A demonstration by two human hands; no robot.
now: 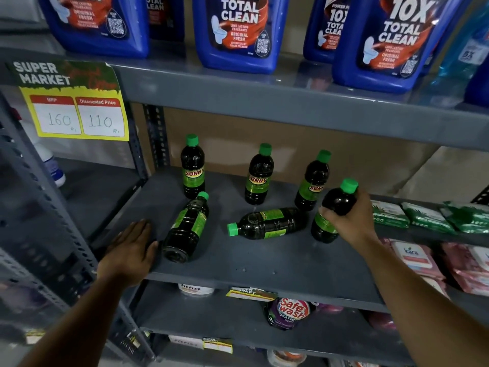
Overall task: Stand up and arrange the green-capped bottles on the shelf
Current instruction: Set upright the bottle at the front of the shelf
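Note:
Several dark bottles with green caps and green "SUNNY" labels are on the grey shelf [264, 263]. Three stand upright at the back: one on the left [192, 168], one in the middle [258, 176], one on the right [312, 182]. Two lie on their sides: one at front left [186, 227] with its cap pointing away, one in the centre [267, 223] with its cap pointing left. My right hand [349, 221] grips a further bottle [334, 207], which stands slightly tilted on the shelf. My left hand [131, 250] rests flat on the shelf's front left, fingers apart, beside the front-left lying bottle.
Big blue toilet-cleaner jugs [238, 30] fill the shelf above. A yellow price sign [76, 112] hangs at upper left. Green packets [428, 217] and pink wipe packs [418, 260] lie to the right. A purple pouch [291, 312] sits on the shelf below. A slotted upright [156, 136] stands behind.

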